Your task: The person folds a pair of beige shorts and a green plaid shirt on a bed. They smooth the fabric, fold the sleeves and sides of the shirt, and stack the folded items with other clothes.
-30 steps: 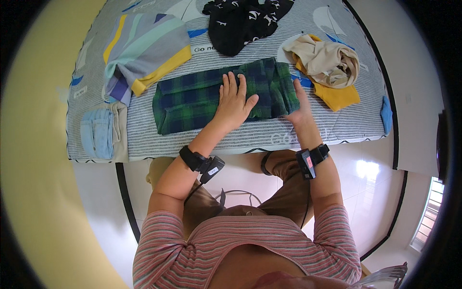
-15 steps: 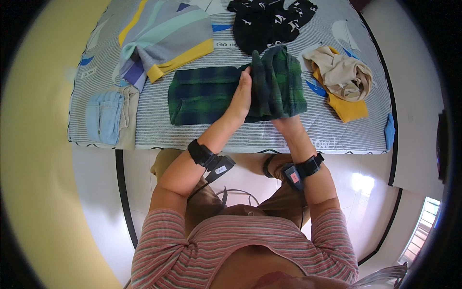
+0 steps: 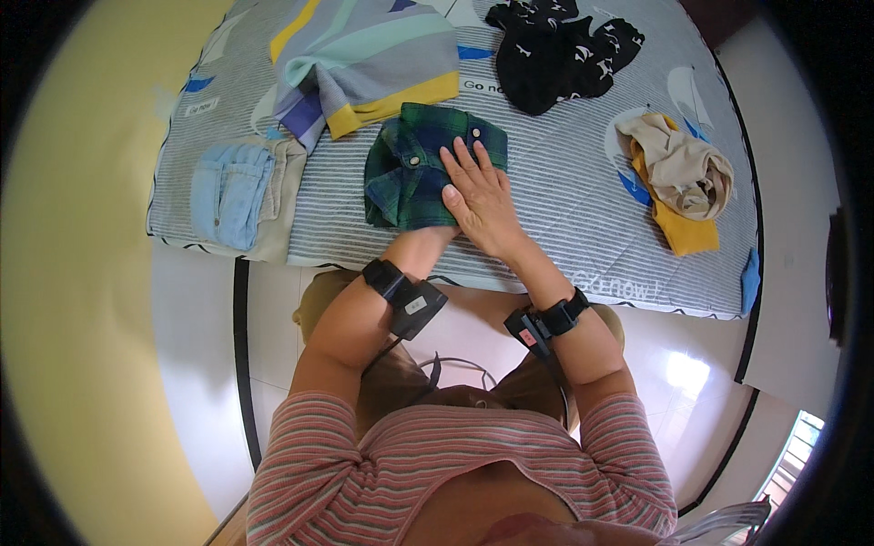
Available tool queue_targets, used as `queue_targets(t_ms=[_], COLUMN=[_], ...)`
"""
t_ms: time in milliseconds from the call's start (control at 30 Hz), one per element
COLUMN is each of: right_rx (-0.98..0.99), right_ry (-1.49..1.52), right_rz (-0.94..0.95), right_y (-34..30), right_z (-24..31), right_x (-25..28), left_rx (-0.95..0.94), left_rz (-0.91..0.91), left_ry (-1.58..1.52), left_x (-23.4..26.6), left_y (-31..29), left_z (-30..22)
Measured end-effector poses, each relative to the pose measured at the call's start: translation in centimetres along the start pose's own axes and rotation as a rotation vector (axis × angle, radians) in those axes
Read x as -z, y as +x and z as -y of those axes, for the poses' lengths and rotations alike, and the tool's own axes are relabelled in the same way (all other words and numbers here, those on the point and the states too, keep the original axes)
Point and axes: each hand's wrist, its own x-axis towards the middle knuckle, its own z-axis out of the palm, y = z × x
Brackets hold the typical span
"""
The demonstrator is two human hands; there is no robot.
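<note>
A green and navy plaid shirt (image 3: 391, 196) is folded into a compact bundle on the bed, with two pale buttons showing on its upper face. My right hand (image 3: 487, 205) lies flat on its right part, fingers outstretched and pressing on the cloth. Under the shirt's near edge goes my left hand (image 3: 439, 235); only the wrist shows and its fingers are hidden by the fabric.
Folded light blue jeans (image 3: 232, 196) lie on beige cloth at the left. Beyond the shirt spreads a striped grey, mint and yellow garment (image 3: 382, 68). A black printed garment (image 3: 555, 59) is at the far right, with beige clothing (image 3: 678, 168) on yellow cloth (image 3: 685, 232) nearer. The mattress edge (image 3: 510, 278) runs before me.
The shirt's right part has been folded over leftward, making a smaller bundle. My right hand came from beneath to rest on top, while my left went from its upper side to underneath.
</note>
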Motion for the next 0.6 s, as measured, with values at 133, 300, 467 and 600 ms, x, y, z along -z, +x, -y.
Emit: queue_targets(t_ms=[133,300,467,600], right_rx=[0.044,0.069,0.158,0.169], right_ry=[-0.064,-0.093,-0.294,-0.368], right_rz=[0.013,-0.034,0.012,0.01], right_y=[0.3,0.3,0.0,-0.1], right_z=[0.4,-0.4,-0.2,0.3], right_x=[0.9,0.5,-0.6,-1.0], left_rx=[0.147,0.148,0.349,0.351], left_rz=[0.048,0.046,-0.153,-0.42], left_ry=[-0.854,-1.272,-1.021,-0.801], left_x=[0.0,0.6,5.4,8.7], left_y=[-0.6,2.9,2.8,1.6], left_z=[-1.1,-2.5,-2.0,-2.8])
